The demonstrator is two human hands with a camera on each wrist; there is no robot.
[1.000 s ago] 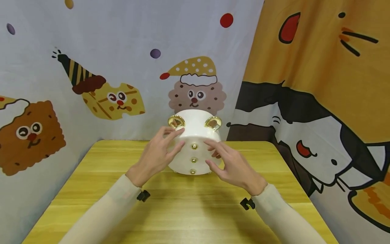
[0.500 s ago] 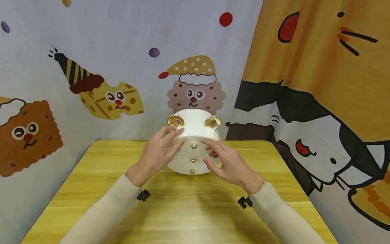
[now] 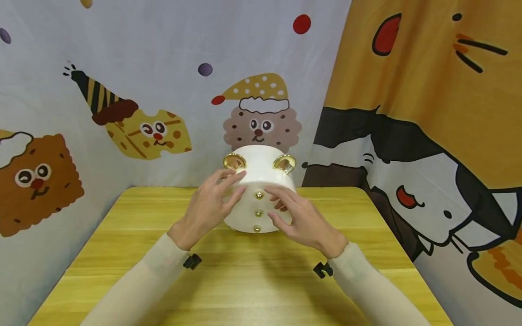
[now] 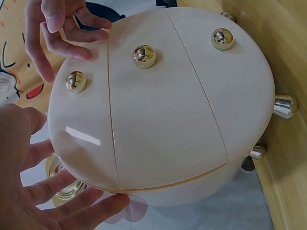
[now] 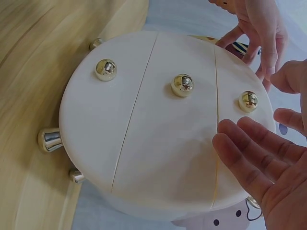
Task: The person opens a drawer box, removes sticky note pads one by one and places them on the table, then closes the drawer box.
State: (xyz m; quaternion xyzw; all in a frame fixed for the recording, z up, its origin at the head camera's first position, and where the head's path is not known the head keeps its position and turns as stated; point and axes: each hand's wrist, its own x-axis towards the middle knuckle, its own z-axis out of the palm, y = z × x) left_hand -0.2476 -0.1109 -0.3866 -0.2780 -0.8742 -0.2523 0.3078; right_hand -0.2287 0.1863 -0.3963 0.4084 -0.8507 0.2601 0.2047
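A rounded white drawer box [image 3: 261, 165] stands at the far part of the table, with two gold ear-shaped rings [image 3: 284, 163] on top. Its front carries three gold knobs [image 5: 183, 85], one on each of three panels split by thin seams. Around the box's upper left edge, my left hand [image 3: 208, 203] is spread, fingertips right at the rim in the left wrist view. My right hand [image 3: 306, 217] hovers before the front's right side, its fingers extended and overlapping the upper panel in the right wrist view. Neither hand grips anything.
The box has short gold feet [image 4: 284, 106] on the wooden table [image 3: 244, 280]. A cloth backdrop [image 3: 163, 54] printed with cartoon food and cats hangs close behind the table and on both sides. Black mounts [image 3: 192, 261] sit at both wrists.
My right hand has drifted a little to the left across the front of the box. The left hand and the box have stayed in place; the head view has shifted slightly.
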